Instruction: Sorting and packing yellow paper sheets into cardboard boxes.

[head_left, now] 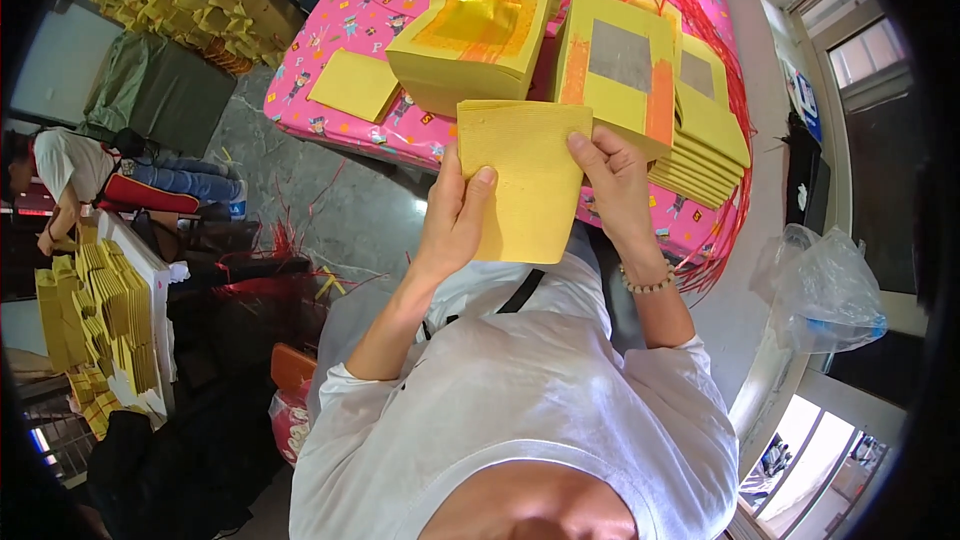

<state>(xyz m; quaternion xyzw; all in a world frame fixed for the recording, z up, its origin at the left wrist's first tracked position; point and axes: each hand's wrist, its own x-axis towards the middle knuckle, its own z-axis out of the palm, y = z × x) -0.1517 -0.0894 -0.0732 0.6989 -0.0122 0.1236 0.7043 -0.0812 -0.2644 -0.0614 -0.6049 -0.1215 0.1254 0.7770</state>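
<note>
A stack of yellow paper sheets is held upright in front of my chest. My left hand grips its left edge, thumb on the near face. On the right edge, my right hand clasps it near the upper corner, with a beaded bracelet on that wrist. Just beyond, on the table, stand a tall pile of yellow paper with a gold and orange patch and another with a silver square and orange bands. The fingers behind the held sheets are hidden.
The table has a pink patterned cover. A thin yellow stack lies at its left, folded bundles at its right. Red strands hang over the right edge. Another person works by a paper-laden table at far left. A plastic bag hangs right.
</note>
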